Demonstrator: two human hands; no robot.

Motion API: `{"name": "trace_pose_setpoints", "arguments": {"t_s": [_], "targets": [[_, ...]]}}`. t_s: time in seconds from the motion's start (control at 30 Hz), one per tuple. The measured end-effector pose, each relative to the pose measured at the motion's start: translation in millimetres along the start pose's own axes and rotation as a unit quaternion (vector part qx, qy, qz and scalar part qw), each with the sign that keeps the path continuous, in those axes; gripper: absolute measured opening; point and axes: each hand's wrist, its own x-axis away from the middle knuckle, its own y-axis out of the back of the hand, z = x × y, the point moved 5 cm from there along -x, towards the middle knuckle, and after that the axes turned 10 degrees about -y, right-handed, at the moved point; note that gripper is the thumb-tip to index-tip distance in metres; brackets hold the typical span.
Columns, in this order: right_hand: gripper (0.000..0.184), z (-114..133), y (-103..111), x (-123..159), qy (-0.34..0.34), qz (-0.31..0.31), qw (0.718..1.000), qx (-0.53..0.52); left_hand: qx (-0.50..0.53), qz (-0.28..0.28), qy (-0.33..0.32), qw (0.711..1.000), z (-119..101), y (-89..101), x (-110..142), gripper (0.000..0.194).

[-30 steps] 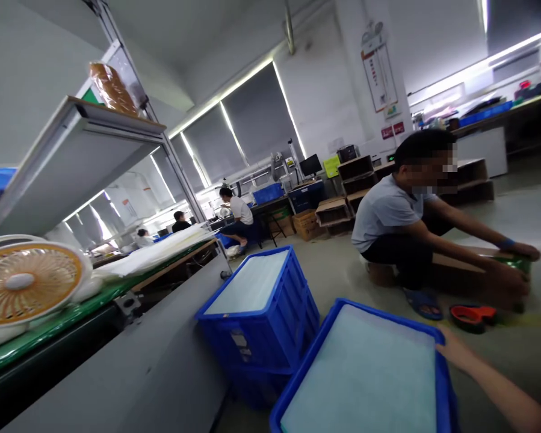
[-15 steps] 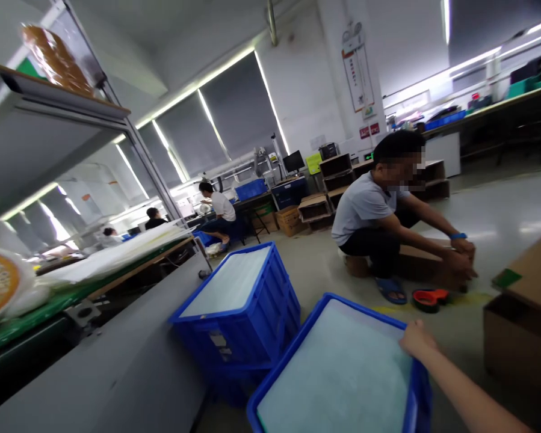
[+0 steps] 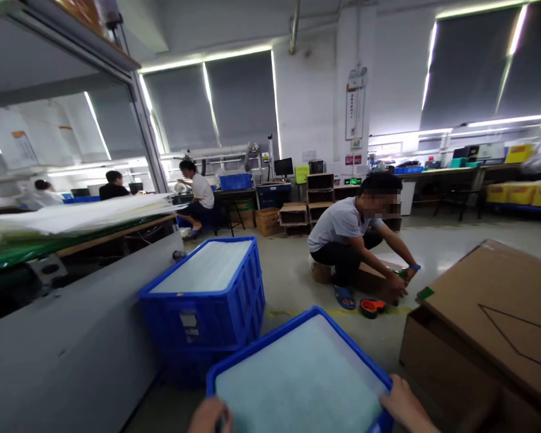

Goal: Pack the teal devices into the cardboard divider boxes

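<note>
A blue plastic crate is low in front of me, with a flat pale greenish-white sheet covering what is inside. My left hand grips its left rim near the bottom edge of the view, fingers curled over the side. On the opposite rim, my right hand is closed with its fingers round the edge. Both hands are partly cut off by the frame, and the crate's underside is out of sight. Just beyond stands a stack of blue crates, the top one covered by a similar pale sheet.
A large cardboard box stands to the right. Ahead, a co-worker squats over cardboard, beside an orange tape dispenser on the floor. On the left runs a workbench with white sheets; further back, people sit at benches.
My left hand has come into view on the crate's left rim. My right hand stays on the right rim. The view has levelled, and the crate sits lower and further left in it.
</note>
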Motion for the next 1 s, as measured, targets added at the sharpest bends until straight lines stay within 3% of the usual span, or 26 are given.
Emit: {"name": "trace_pose_setpoints", "arguments": {"t_s": [0.07, 0.13, 0.3, 0.37, 0.5, 0.6, 0.73, 0.8, 0.9, 1.0], "targets": [[0.038, 2, 20, 6, 0.017, 0.045, 0.999, 0.013, -0.031, -0.033, 0.083, 0.996, 18, 15.3, -18, 0.026], [0.034, 3, 42, 15, 0.045, 0.077, 0.996, 0.018, -0.025, -0.017, 0.116, 0.993, 29, 19.2, -42, 0.027], [0.045, 4, 103, 61, 0.112, 0.108, 0.982, -0.106, -0.016, 0.014, 0.081, 0.996, 26, 7.3, -95, 0.034], [0.050, 3, 124, 88, 0.124, 0.107, 0.972, -0.168, -0.030, 0.010, 0.063, 0.998, 19, 2.9, -104, 0.035], [0.051, -9, 151, 137, 0.103, 0.102, 0.971, -0.192, -0.049, 0.001, 0.038, 0.998, 15, 0.6, -101, 0.032], [0.052, -26, 164, 154, 0.066, 0.091, 0.975, -0.194, -0.049, 0.005, 0.040, 0.998, 25, -0.9, -79, 0.030], [0.051, -41, 171, 156, 0.014, 0.082, 0.977, -0.199, -0.038, 0.000, 0.080, 0.996, 47, -13.3, -11, 0.032], [0.052, -35, 167, 156, 0.007, 0.096, 0.974, -0.203, -0.022, -0.011, 0.111, 0.994, 55, -24.5, 32, 0.034], [0.053, -11, 158, 160, 0.048, 0.112, 0.973, -0.196, 0.012, -0.049, 0.182, 0.982, 56, -42.6, 92, 0.037], [0.053, 10, 145, 167, 0.089, 0.123, 0.973, -0.176, 0.048, -0.117, 0.305, 0.944, 50, -57.2, 132, 0.053]]}}
